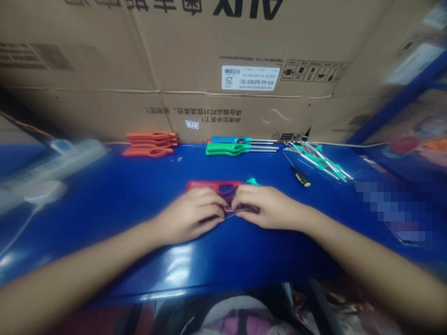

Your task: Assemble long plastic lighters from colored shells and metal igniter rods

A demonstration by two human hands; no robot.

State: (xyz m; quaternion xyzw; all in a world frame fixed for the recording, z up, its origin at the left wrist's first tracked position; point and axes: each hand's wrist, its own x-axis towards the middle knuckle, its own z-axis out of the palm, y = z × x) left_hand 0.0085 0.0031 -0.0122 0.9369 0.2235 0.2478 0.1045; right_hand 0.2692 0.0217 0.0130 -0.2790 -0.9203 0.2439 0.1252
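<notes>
A red lighter handle with a trigger loop lies flat on the blue table in front of me. More red plastic shows in the gap between my hands, mostly covered by fingers. My left hand is closed, its thumb and fingertips pinched at one end of a thin wire. From the other side my right hand pinches the same wire between thumb and forefinger, close against the red plastic. Just behind my right hand sits a small teal plastic part. Exact finger contacts are blurred.
Orange handles are stacked at the back left. Green lighters and a blue lighter lie behind my hands. Teal parts with metal rods and a screwdriver are right. A cardboard box walls the back; a power strip lies left.
</notes>
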